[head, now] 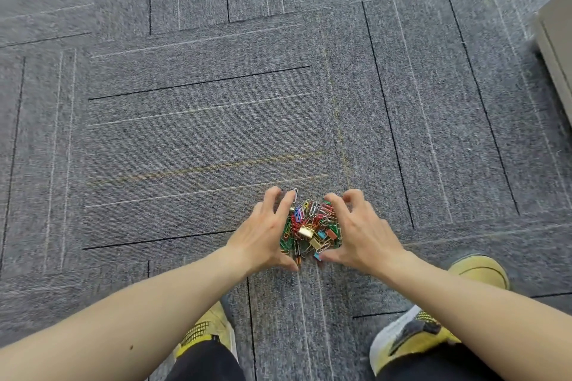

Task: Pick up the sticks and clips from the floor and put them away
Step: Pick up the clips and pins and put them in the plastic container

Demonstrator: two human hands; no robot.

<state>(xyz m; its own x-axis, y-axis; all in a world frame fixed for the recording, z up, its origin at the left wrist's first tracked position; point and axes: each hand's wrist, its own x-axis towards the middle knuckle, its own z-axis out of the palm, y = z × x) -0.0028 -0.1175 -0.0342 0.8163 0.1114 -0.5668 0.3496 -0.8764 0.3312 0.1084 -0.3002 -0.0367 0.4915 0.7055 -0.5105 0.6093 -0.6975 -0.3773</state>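
A heap of coloured paper clips point(311, 219) lies on the grey carpet, with a few gold binder clips point(305, 231) and small coloured binder clips mixed in. A dark stick point(297, 254) pokes out at the heap's near edge. My left hand point(266, 233) cups the heap's left side, fingers curved and spread, thumb near the stick. My right hand point(360, 232) cups the right side the same way. Both hands press against the pile from opposite sides; neither has lifted anything.
Grey carpet tiles point(198, 139) with dark and pale lines cover the floor. My two yellow shoes point(414, 331) stand just behind the heap. A beige cabinet corner point(557, 40) juts in at the right edge.
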